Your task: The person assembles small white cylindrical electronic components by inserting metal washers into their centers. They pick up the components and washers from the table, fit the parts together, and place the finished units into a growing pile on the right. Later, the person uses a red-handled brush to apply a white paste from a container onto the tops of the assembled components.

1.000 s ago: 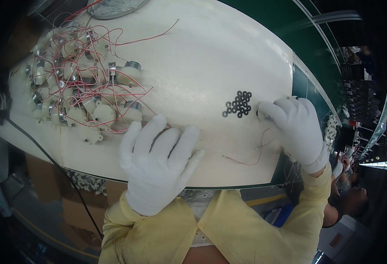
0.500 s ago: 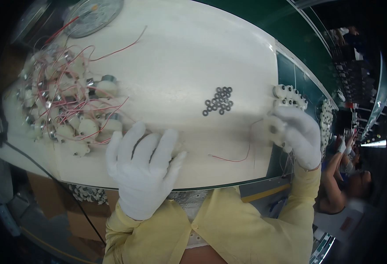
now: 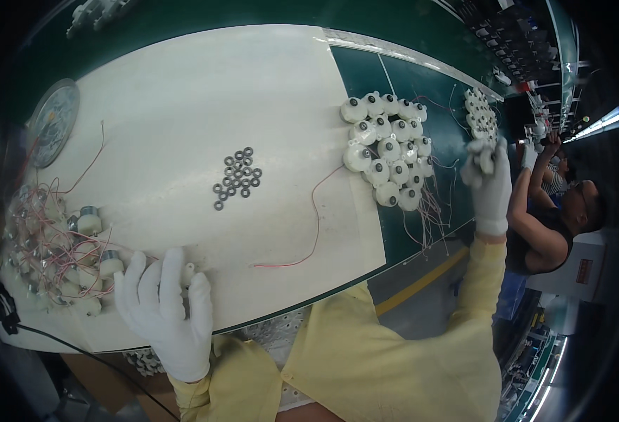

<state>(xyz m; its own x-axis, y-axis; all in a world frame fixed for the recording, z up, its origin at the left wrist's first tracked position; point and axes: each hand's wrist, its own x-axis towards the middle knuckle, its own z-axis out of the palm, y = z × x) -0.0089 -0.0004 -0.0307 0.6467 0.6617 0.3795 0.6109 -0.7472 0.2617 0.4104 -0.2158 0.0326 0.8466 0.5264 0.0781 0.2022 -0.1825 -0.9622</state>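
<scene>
Tangled motors point(image 3: 63, 264), pale-bodied with silvery cans and red wires, lie heaped on the desk point(image 3: 175, 91) at the lower left of the frame, with a black cable point(image 3: 77, 356) running below them. Above the heap, at the upper left, a grey disc point(image 3: 56, 123) lies near the curved desk edge. Just right of the heap, at the lower left, the gloved left hand point(image 3: 167, 313) rests palm down, fingers slightly spread; a pale part point(image 3: 188, 270) shows between forefinger and thumb, but whether it is gripped I cannot tell. Dark rings point(image 3: 237, 171) lie in a loose cluster left of the frame's centre. Right of them, a thin red wire point(image 3: 316, 211) curves down the white surface. Right of centre, pale round motors point(image 3: 397, 158) stand packed in rows across the white and green surfaces, wires trailing below. Beyond them, the gloved right hand point(image 3: 490, 190) is raised at the right, fingertips blurred, so I cannot tell whether it holds anything. White parts point(image 3: 479, 112) stand just above it; a co-worker point(image 3: 545, 235) is at the far right.
</scene>
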